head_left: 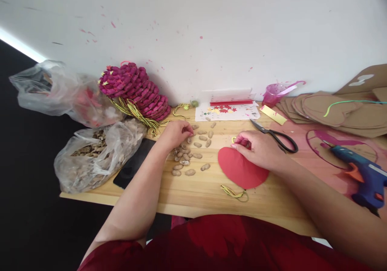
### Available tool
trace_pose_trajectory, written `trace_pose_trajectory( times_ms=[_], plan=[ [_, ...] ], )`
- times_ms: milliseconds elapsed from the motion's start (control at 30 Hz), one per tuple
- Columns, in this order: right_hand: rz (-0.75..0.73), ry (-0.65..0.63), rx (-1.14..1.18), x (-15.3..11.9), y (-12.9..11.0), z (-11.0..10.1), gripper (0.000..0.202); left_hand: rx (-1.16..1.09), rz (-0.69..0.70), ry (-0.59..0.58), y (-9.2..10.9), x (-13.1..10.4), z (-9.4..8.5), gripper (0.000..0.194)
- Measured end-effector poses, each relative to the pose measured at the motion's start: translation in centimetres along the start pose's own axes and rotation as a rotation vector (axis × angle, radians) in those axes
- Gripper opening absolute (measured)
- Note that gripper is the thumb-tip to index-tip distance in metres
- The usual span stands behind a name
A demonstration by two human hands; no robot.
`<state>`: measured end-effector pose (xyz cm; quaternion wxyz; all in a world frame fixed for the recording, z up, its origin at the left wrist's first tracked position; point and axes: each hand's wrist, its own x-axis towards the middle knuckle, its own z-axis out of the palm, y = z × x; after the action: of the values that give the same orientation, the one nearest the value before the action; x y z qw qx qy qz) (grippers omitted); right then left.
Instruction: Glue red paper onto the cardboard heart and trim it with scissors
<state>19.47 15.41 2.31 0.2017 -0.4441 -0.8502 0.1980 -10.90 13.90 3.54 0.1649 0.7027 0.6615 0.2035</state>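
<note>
My left hand (pixel 177 134) is over the left side of the table, thumb and fingertips pinched together; whatever is between them is too small to make out. Below and beside it lie loose unshelled peanuts (pixel 190 172), several of them in a small heap. My right hand (pixel 258 147) has its fingers curled at the top edge of a red heart-shaped piece (pixel 238 168), gripping it there and covering part of it. A small yellow loop (pixel 234 139) sticks out by the right thumb. From the heart's lower tip trails a yellow-green tassel (pixel 231 191) on the wood.
Left stand a plastic bag of peanuts (pixel 90 158) and a magenta peanut craft (pixel 136 87). At the back is white paper with star cutouts (pixel 223 109). Black-handled scissors (pixel 276 136), a purple cup (pixel 270 96), cardboard cutouts (pixel 320 106) and a blue glue gun (pixel 363 174) lie right.
</note>
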Motion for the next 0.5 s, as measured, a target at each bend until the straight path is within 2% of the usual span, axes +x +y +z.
trace_pose_trajectory(
  times_ms=[100,200,300,433,500],
  plan=[
    [0.003,-0.001,0.003,0.0,0.0,0.0,0.014,-0.047,0.042,-0.014,-0.2,-0.3,-0.7,0.008],
    [0.009,-0.003,0.007,-0.1,0.1,0.1,0.014,-0.1,0.083,-0.113,-0.4,-0.7,-1.6,0.015],
    [0.011,-0.009,0.005,0.0,0.1,0.1,0.014,-0.015,0.11,-0.195,-0.2,-0.8,-1.9,0.024],
    [0.01,-0.015,0.003,-0.1,0.0,-0.1,0.014,0.018,0.11,-0.219,0.0,-0.7,-1.6,0.009],
    [0.012,-0.019,0.003,-0.1,-0.1,-0.2,0.014,-0.006,0.092,-0.199,-0.1,-0.6,-1.4,0.011]
  ],
)
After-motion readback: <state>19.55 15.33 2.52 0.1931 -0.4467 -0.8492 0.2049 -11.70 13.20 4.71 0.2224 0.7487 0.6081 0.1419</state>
